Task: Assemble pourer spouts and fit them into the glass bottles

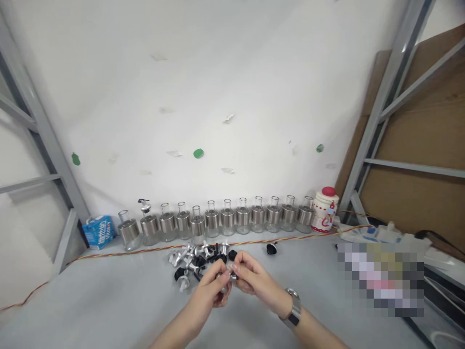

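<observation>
My left hand (217, 285) and my right hand (250, 274) meet over the front middle of the table. Both are closed, fingertips together, around a small silver-and-black pour spout (233, 277) that the fingers mostly cover. Just beyond them lies a pile of loose pour spouts (191, 258), with silver tops and black stoppers. One separate pour spout (271, 248) rests to the right of the pile. Along the wall stands a row of several glass bottles (227, 215) with metal sleeves. A pour spout (145, 205) sits in the neck of the second bottle from the left.
A blue carton (99, 232) stands at the row's left end, a white jar with a red lid (325, 211) at its right end. A red-yellow twisted wire (250, 242) runs across the table before the bottles. Grey metal posts (376, 114) frame both sides. A blurred patch (385, 278) lies at right.
</observation>
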### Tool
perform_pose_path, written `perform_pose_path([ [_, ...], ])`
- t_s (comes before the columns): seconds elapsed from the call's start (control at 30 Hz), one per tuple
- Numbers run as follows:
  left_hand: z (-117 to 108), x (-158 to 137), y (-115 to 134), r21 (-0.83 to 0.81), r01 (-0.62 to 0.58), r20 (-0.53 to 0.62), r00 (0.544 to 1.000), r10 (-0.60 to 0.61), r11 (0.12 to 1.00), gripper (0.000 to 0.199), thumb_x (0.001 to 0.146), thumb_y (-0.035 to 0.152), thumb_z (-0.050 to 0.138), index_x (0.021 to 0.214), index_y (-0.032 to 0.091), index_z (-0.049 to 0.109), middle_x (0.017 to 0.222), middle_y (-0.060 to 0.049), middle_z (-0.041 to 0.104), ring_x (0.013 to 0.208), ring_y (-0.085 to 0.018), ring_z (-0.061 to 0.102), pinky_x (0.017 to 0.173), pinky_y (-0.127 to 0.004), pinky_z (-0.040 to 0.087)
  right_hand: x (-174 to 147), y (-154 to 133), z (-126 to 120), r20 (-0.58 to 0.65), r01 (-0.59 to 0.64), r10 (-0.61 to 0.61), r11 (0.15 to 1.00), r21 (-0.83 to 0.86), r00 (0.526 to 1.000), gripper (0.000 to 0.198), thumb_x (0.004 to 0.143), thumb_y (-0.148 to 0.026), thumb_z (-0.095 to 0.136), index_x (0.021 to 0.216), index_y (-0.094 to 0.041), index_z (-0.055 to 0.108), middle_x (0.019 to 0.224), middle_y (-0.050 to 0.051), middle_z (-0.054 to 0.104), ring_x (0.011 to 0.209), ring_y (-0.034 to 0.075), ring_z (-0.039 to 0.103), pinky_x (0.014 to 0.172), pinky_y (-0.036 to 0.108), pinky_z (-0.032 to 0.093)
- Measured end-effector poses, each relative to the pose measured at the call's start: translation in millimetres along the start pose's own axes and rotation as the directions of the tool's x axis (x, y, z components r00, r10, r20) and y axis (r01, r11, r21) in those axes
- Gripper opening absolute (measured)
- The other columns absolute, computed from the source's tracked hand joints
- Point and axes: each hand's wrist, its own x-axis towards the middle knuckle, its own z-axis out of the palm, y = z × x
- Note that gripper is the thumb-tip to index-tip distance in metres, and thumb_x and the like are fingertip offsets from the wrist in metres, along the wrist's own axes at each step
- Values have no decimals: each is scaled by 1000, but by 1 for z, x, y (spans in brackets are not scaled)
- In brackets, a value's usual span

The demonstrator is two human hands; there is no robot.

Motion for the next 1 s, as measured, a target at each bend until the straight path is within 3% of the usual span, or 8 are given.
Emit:
perform_pose_path([
  [0.17, 1, -1, 2, -55, 4, -1, 1000, -4, 998, 23, 79, 35, 49, 68, 19, 36, 54, 7, 40, 44, -5, 31, 46, -20, 17, 2, -1, 0, -17, -24, 25, 997, 72, 1000, 36, 66, -41, 65, 78, -21, 38, 45, -13, 35, 35, 1, 19, 36, 18, 10],
  [0.3, 0, 2, -2, -135, 25, -14, 1000, -27, 990, 22, 78, 36, 49, 69, 19, 38, 51, 8, 40, 42, -4, 30, 45, -20, 15, 1, 0, 1, 8, -84, 83, 991, 104, 996, 34, 69, -43, 62, 84, -21, 42, 44, -11, 39, 34, 3, 28, 35, 17, 15],
  [0.5, -2, 6, -7, -183, 95, -128, 984, -120, 978, 27, 74, 44, 52, 74, 18, 45, 45, 8, 38, 36, -4, 25, 41, -20, 10, 1, 11, 4, 35, -137, 133, 978, 156, 990, 38, 67, -46, 63, 88, -19, 44, 44, -10, 41, 35, 4, 29, 33, 17, 16],
  [0.6, -3, 7, -3, -167, 124, -150, 977, -149, 978, 31, 70, 45, 58, 66, 18, 44, 43, 10, 35, 34, -2, 20, 39, -19, 7, 2, 13, 7, 29, -159, 156, 972, 174, 987, 37, 70, -52, 57, 83, -20, 45, 43, -10, 41, 34, 4, 29, 33, 18, 15],
  [0.8, -10, 7, 0, -212, 90, -104, 988, -114, 973, 37, 69, 34, 62, 54, 18, 31, 42, 11, 27, 34, -1, 14, 35, -18, 5, 4, 9, 4, -49, -115, 127, 974, 197, 991, 37, 75, -54, 48, 86, -19, 48, 42, -9, 41, 35, 5, 30, 34, 18, 16],
  [1.0, -12, 11, -2, -213, 41, -193, 978, -83, 976, 41, 63, 30, 66, 54, 20, 27, 41, 13, 22, 35, -1, 13, 35, -17, 5, 6, 13, 1, -68, -66, 82, 975, 213, 994, 32, 78, -49, 48, 86, -18, 48, 43, -9, 41, 34, 4, 29, 35, 18, 18],
])
